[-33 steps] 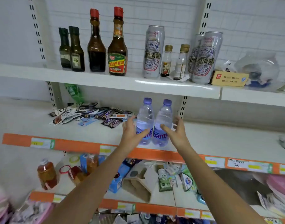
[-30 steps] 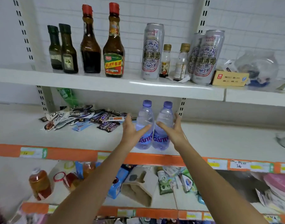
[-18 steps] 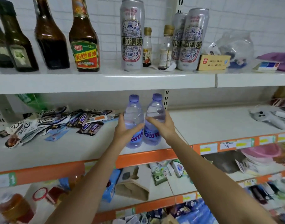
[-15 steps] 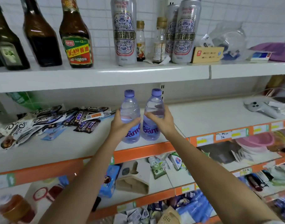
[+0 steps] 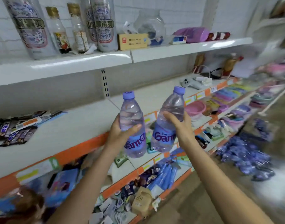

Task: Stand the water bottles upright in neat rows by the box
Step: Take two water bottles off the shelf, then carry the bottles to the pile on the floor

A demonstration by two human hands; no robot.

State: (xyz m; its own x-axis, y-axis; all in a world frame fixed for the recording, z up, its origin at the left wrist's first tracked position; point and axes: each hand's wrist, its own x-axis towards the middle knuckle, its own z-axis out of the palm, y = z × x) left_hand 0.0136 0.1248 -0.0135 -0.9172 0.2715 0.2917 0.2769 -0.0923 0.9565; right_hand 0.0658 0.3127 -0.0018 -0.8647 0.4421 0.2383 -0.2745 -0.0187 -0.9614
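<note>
Water bottles, one per hand, both lifted off and in front of the middle shelf (image 5: 77, 126), in the air. My left hand (image 5: 120, 135) wraps the left bottle (image 5: 132, 125) at mid-body, my right hand (image 5: 179, 125) wraps the right bottle (image 5: 168, 122) the same way; I'd say body grips suit carrying. Left bottle's long axis near vertical, purple cap up; right one tilts, cap up and rightward. Tan box (image 5: 132, 41) sits on the top shelf.

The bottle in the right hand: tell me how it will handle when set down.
The bottle looks nearly full, so probably hefty. Tall and narrow, held tilted in the right hand, it may tip. Thin clear plastic likely dents.
</note>
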